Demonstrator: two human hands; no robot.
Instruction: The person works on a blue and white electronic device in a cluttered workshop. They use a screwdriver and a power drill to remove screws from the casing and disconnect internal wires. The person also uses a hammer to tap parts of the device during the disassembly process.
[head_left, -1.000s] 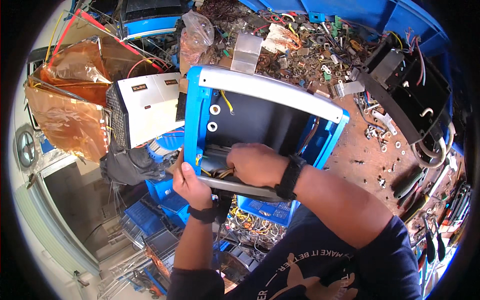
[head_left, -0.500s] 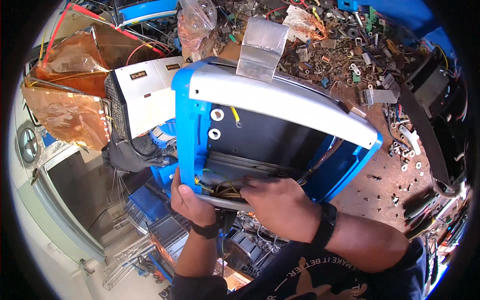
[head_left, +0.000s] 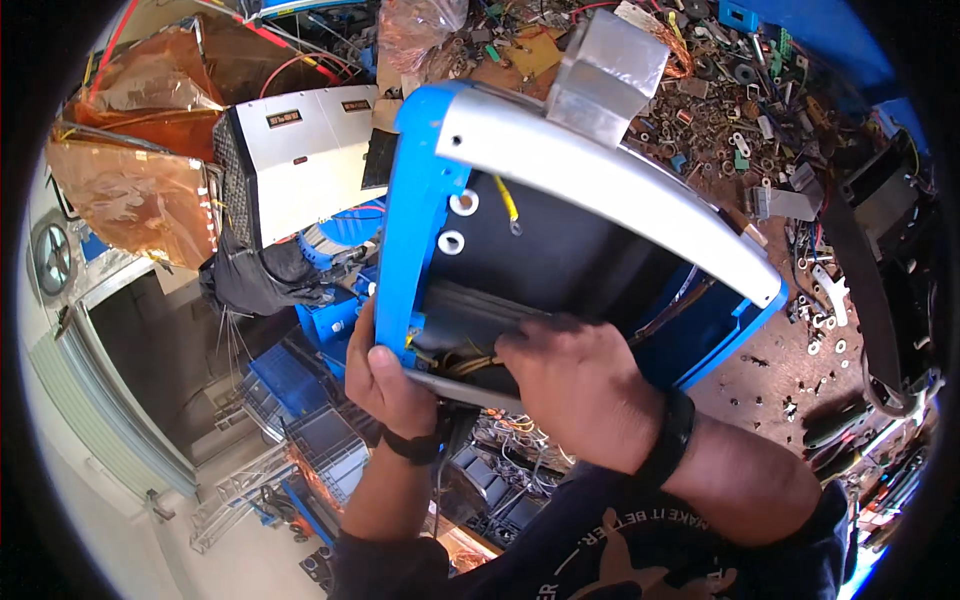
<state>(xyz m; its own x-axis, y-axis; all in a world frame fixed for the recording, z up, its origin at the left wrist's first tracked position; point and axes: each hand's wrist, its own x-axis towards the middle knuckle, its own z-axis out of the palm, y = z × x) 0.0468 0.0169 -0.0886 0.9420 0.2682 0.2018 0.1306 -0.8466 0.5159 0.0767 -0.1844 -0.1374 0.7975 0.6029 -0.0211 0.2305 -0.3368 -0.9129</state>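
A blue housing (head_left: 400,230) with a silver front bar (head_left: 600,190) and a dark inner panel is held tilted, its right end lower; two white washers and a yellow lead (head_left: 506,200) show inside. My left hand (head_left: 392,385) grips its lower-left edge, fingers curled round the outside. My right hand (head_left: 590,390) reaches inside, fingers bent at some brown wires (head_left: 460,362) along the lower bar; what the fingertips hold is hidden. A bent sheet-metal piece (head_left: 605,80) stands behind the front bar.
Scattered metal parts (head_left: 720,100) cover the brown worktop (head_left: 750,370). A black bent panel (head_left: 868,270) lies at the right, near tools. A white-fronted unit (head_left: 300,170) and orange film-covered frames (head_left: 135,195) are at the upper left. Wires and boxes sit below.
The housing has tilted clockwise, its right end dropping and moving right. My right hand has shifted right and lower with it, still bent inside; my left hand keeps its edge grip.
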